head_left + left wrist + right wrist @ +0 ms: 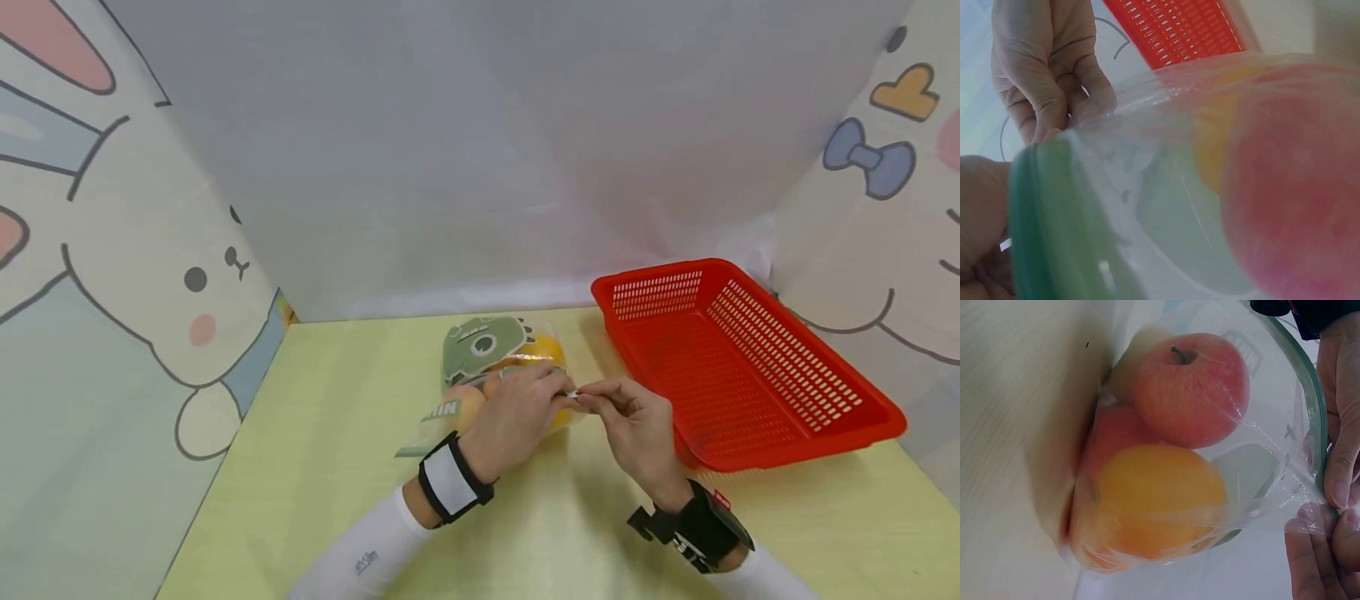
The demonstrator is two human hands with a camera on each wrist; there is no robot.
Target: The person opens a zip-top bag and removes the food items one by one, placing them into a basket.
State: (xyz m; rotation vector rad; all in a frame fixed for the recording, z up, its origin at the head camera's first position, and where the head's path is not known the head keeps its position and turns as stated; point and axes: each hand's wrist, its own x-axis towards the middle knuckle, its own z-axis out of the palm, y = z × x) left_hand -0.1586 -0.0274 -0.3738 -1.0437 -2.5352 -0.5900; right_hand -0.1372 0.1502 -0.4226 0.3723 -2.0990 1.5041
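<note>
A clear plastic zip bag [429, 435] with a green-edged mouth and a printed green cartoon character lies on the table. Inside it, a red apple [1191, 394] and an orange-yellow fruit [1160, 497] show through the film, with more fruit partly hidden. My left hand [517, 417] reaches over the bag and pinches its green zip edge [1054, 212] near the right-hand end. My right hand [633, 429] pinches the corner of that edge with thumb and fingers. A small white piece [573, 394] shows between the fingertips of both hands, which almost meet.
A red perforated plastic basket [705, 350] stands to the right of the bag, close to my right hand. White panels with cartoon rabbit drawings [187, 283] enclose the pale yellow table [337, 375] at the sides, and a plain one closes the back.
</note>
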